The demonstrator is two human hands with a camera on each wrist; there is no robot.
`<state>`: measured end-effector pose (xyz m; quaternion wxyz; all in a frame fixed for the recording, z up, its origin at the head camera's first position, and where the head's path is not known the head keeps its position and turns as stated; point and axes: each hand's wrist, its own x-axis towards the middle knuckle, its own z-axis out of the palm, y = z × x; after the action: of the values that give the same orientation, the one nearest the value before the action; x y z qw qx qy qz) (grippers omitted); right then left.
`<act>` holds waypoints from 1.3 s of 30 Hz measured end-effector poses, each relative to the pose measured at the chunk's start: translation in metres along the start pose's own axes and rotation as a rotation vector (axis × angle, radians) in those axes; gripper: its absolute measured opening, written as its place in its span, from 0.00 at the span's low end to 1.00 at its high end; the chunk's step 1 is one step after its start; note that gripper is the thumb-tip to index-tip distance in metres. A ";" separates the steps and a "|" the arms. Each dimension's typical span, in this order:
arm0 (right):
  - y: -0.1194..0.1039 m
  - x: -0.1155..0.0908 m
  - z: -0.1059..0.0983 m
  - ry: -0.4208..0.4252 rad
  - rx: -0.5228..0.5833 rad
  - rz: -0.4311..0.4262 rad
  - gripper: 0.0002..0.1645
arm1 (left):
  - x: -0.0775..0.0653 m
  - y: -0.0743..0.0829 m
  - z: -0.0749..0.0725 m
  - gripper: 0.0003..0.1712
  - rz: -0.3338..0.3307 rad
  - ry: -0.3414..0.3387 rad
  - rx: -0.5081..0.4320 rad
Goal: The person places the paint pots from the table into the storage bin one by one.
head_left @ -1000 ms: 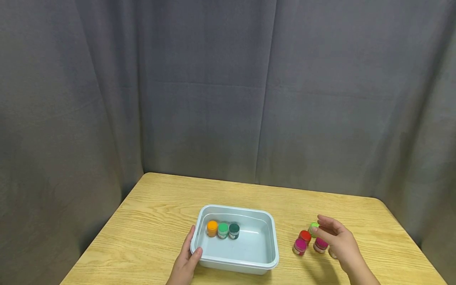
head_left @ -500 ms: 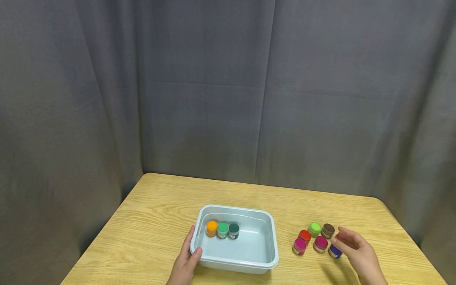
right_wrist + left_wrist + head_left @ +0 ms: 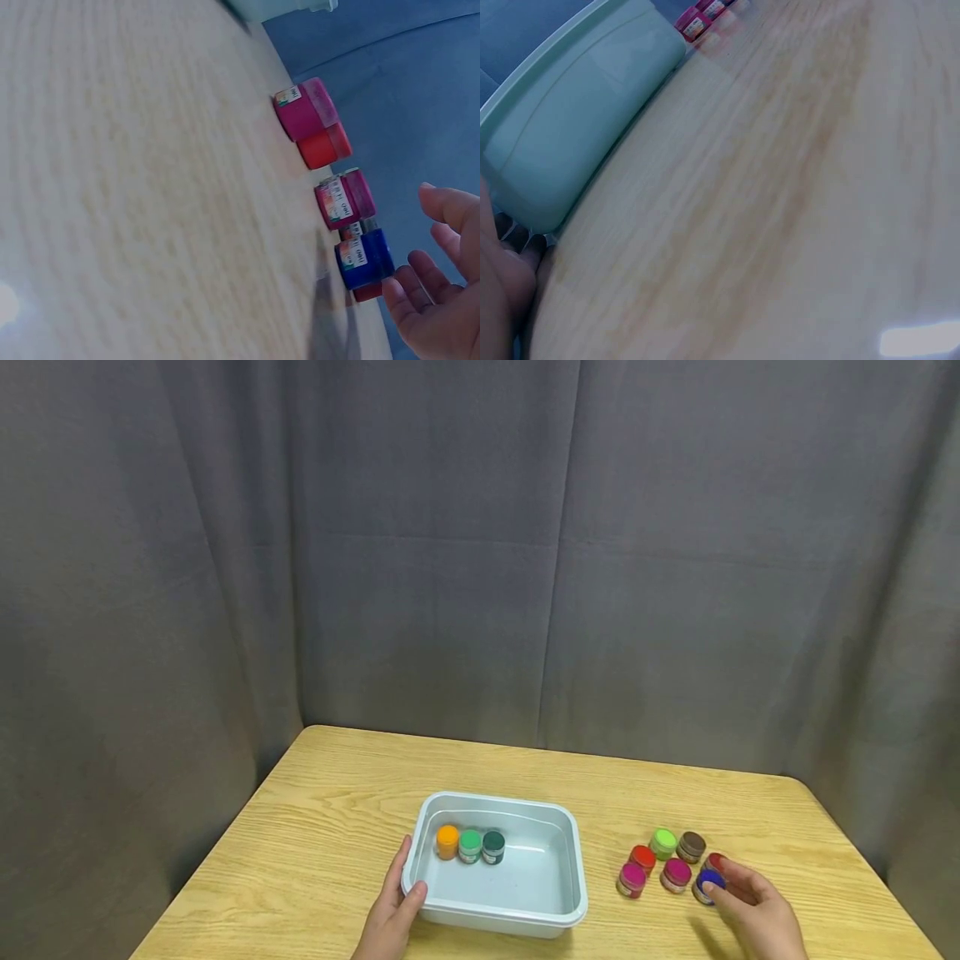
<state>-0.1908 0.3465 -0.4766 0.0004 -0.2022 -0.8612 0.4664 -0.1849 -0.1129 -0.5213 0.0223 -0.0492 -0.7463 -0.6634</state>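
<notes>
The tub [image 3: 528,881] is set on the wooden surface [image 3: 322,843], and its near left corner is held by the left hand [image 3: 390,914]. This grip is wrapped around the corner: the thumb is laid by the near wall, the fingers against the left wall.

Along the far left part of the tub a row is formed by three upright jars: the orange jar [image 3: 447,843] at left, the green jar [image 3: 470,847] in the middle, the dark green jar [image 3: 492,847] at right.

Seven more jars are stood on the surface, right of the tub. At the near right of this group, the blue jar [image 3: 708,887] is met by the right hand [image 3: 763,917], with its lid partly overlapped by the thumb. That grip is wide, thumb and fingers spread apart; whether the jar is touched cannot be told. Just beyond it, the dark red jar [image 3: 714,862] is partly hidden by the fingers.

To the left, the right magenta jar [image 3: 677,876] is placed slightly apart. On the far side the brown jar [image 3: 691,847] is flanked at left by the lime jar [image 3: 663,843]. Nearest the tub, the red jar [image 3: 642,858] is fronted by the left magenta jar [image 3: 632,880]. A shadow [image 3: 322,319] is cast across the surface. The far side is closed off by a curtain [image 3: 435,610].
</notes>
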 end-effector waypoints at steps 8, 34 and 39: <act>0.009 0.005 0.005 0.000 0.050 0.021 0.51 | 0.000 0.002 0.001 0.39 -0.001 0.003 0.001; 0.022 0.017 0.019 0.010 0.017 0.025 0.61 | -0.001 0.002 0.000 0.38 -0.017 0.003 0.007; 0.022 0.017 0.018 0.004 -0.024 0.026 0.62 | -0.001 0.003 0.000 0.38 -0.018 0.001 0.010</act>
<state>-0.2021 0.3486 -0.5079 -0.0063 -0.2143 -0.8641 0.4555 -0.1836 -0.1128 -0.5184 0.0172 -0.0419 -0.7500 -0.6599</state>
